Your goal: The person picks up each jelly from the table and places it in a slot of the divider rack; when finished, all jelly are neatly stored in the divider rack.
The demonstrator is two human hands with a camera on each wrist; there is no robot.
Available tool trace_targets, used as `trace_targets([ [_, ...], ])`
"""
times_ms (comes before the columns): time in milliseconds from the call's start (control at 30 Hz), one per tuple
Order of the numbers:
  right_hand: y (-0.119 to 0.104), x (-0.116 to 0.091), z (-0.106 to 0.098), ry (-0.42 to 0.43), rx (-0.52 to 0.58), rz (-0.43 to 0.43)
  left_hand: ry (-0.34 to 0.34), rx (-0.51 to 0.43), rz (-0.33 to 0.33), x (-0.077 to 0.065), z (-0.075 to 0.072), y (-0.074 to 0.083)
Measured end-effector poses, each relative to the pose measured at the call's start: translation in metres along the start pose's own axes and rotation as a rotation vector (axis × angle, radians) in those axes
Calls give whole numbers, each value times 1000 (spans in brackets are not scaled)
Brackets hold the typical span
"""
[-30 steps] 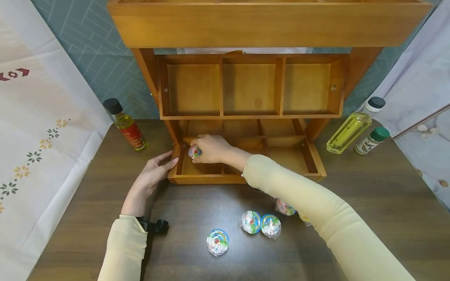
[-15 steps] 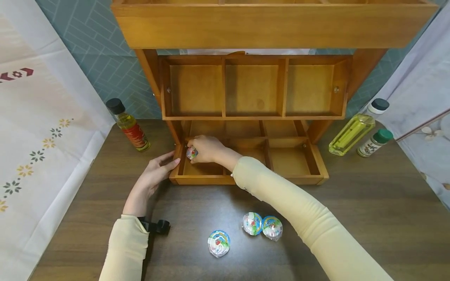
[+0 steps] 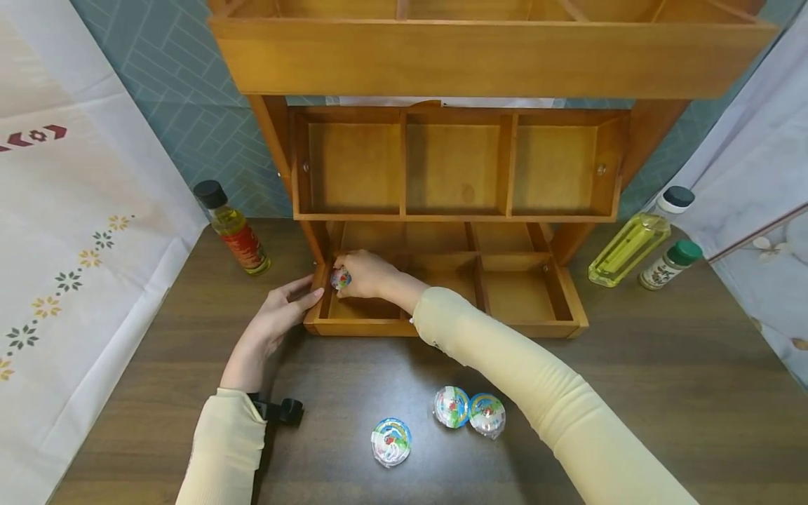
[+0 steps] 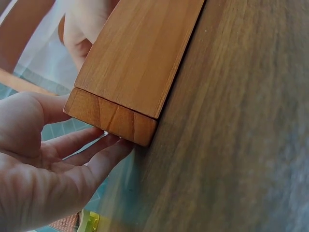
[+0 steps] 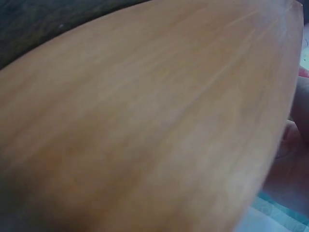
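My right hand (image 3: 366, 274) reaches into the left compartment of the wooden rack's bottom tray (image 3: 445, 328). It pinches a small round wrapped snack (image 3: 341, 278) with a colourful printed lid, near the tray's left wall. My left hand (image 3: 275, 317) rests against that tray's left side board; in the left wrist view the thumb lies at the board's top edge and fairly straight fingers (image 4: 104, 162) touch its outer side. On the table lie a single wrapped snack (image 3: 391, 442) and two more, one of them a snack (image 3: 451, 407), side by side. Wood blocks most of the right wrist view.
The rack's middle tray (image 3: 454, 218) and top tray (image 3: 492, 59) overhang the bottom one. A red-labelled oil bottle (image 3: 241, 242) stands left; a clear oil bottle (image 3: 631, 247) and a green-capped jar (image 3: 669, 265) stand right. A patterned cloth (image 3: 95, 182) borders the left.
My right hand has shifted slightly left with the wrapped snack, toward the tray's left wall. The right sleeve moved left, and snacks seen beside it earlier are hidden now. The left hand stays put.
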State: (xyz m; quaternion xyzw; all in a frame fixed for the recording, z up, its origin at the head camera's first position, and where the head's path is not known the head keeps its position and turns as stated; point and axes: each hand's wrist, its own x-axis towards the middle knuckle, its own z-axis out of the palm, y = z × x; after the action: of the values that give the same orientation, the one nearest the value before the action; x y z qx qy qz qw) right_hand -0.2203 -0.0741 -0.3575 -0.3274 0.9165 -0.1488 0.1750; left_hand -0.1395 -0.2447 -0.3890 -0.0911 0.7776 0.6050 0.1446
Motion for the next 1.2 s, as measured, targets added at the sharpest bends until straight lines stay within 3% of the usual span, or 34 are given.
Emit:
trace_targets([
  [200,3,-5,0,-1,-29,12,-14,3,-11,2,4,-1],
  [433,11,-15,1,-5,-167,-26,-6,19,4,2,7,-1],
  [567,12,-27,2,9,-144,-45,2,29,-2,-1,3,-3],
  [767,10,-57,-3,-24,-133,-116,-4,25,-20,-7,-1,-4],
  [1000,14,-98,-1,-26,6,-281,-9,-10,-13,-8,-3,-3],
  [1200,21,-135,6,-21,38,-346,-30,-21,-12,-5,0,0],
])
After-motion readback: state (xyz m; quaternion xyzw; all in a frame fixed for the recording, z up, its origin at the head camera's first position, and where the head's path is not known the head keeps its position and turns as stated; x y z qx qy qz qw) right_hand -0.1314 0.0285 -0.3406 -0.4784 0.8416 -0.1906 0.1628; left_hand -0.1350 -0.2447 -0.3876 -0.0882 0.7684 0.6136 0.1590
